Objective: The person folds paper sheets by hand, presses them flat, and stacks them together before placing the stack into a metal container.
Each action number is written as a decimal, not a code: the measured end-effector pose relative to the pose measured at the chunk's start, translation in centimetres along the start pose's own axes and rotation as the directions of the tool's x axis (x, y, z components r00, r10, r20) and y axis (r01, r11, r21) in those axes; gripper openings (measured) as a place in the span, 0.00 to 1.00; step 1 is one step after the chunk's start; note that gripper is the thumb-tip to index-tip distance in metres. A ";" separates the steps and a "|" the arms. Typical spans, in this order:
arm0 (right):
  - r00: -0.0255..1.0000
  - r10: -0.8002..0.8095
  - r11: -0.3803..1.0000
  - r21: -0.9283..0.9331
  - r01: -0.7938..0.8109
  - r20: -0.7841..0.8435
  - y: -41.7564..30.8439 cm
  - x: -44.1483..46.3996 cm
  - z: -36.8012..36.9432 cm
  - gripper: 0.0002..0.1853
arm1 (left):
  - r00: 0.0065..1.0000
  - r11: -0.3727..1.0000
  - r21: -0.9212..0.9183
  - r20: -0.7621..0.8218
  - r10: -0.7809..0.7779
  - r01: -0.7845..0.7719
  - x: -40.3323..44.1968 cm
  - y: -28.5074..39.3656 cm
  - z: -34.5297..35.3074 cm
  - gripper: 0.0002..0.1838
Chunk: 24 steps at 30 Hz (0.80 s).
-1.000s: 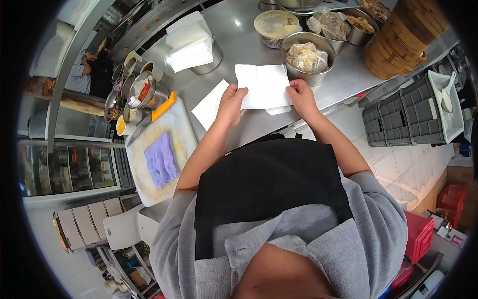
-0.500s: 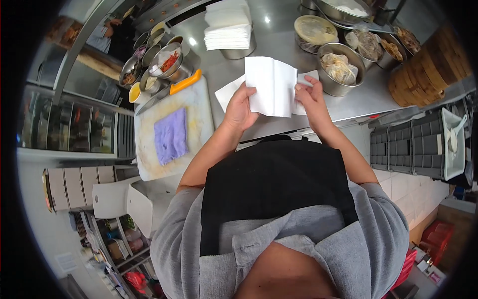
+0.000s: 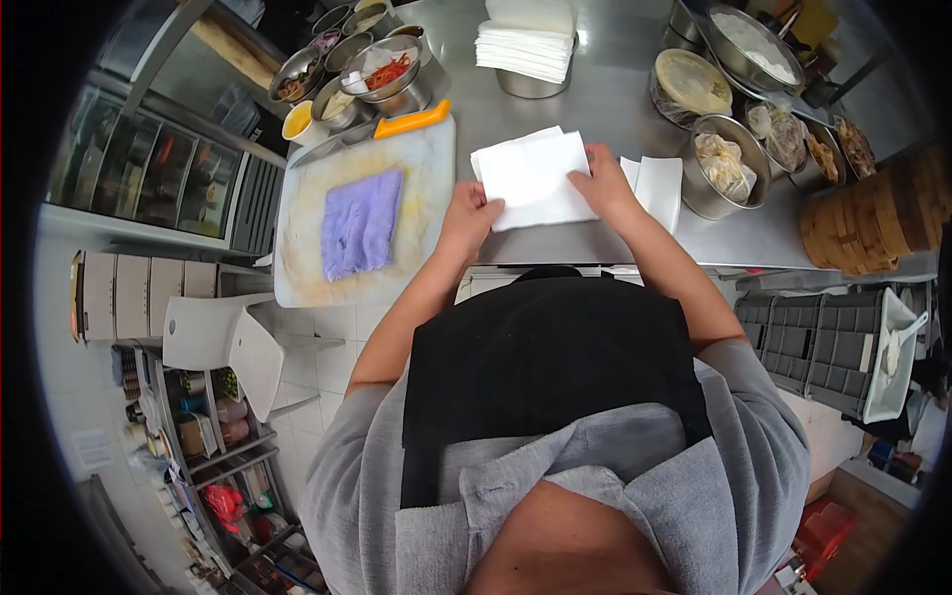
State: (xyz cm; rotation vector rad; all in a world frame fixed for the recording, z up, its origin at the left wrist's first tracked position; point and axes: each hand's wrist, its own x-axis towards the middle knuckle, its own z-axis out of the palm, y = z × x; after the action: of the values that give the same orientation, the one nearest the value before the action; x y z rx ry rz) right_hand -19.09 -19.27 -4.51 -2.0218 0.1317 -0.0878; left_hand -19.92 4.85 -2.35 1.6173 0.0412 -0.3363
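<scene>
A white paper napkin (image 3: 538, 177) is pinched between my two hands above the front of the steel counter. My left hand (image 3: 470, 220) grips its left edge, thumb on top. My right hand (image 3: 605, 190) holds the right edge, thumb on the upper face and fingers partly behind it. Another white sheet shows behind its top edge; whether they touch is unclear. More folded white napkins (image 3: 662, 188) lie on the counter beside my right wrist. Farther back, a tall stack of white napkins (image 3: 524, 50) rests on a round metal container (image 3: 535, 85).
To the left, a white cutting board (image 3: 426, 188) carries a purple cloth (image 3: 362, 223) and an orange-handled knife (image 3: 413, 120). Metal bowls of ingredients (image 3: 385, 74) stand behind it. On the right are a metal pot with a plastic bag (image 3: 724, 164), a lidded tub (image 3: 692, 84) and bamboo steamers (image 3: 868, 223).
The napkin, earlier held up with a crease down its middle, now appears flatter and lower. My right hand has shifted to its upper right edge. The whole view has turned somewhat.
</scene>
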 end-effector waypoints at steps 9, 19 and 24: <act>0.997 0.073 0.948 -0.309 -0.077 -0.025 -3.0 2.8 1.6 0.25 | 0.994 0.988 0.148 -0.099 -0.034 0.049 3.7 -0.9 -0.7 0.24; 0.997 0.069 0.956 -0.283 -0.077 -0.039 -2.6 2.6 1.7 0.27 | 0.995 0.942 0.325 -0.086 -0.054 0.079 3.2 0.0 -0.5 0.31; 0.914 -0.361 0.853 -0.463 0.242 -0.187 -3.9 1.2 1.7 0.24 | 0.869 0.387 0.906 -0.046 0.493 -0.172 0.5 3.9 1.7 0.33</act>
State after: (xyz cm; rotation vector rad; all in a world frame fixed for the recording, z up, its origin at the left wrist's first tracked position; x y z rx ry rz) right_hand -17.52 -16.27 -1.75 -2.4558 -0.0058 -0.5843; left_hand -18.85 2.75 1.20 2.6806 -0.2855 0.3286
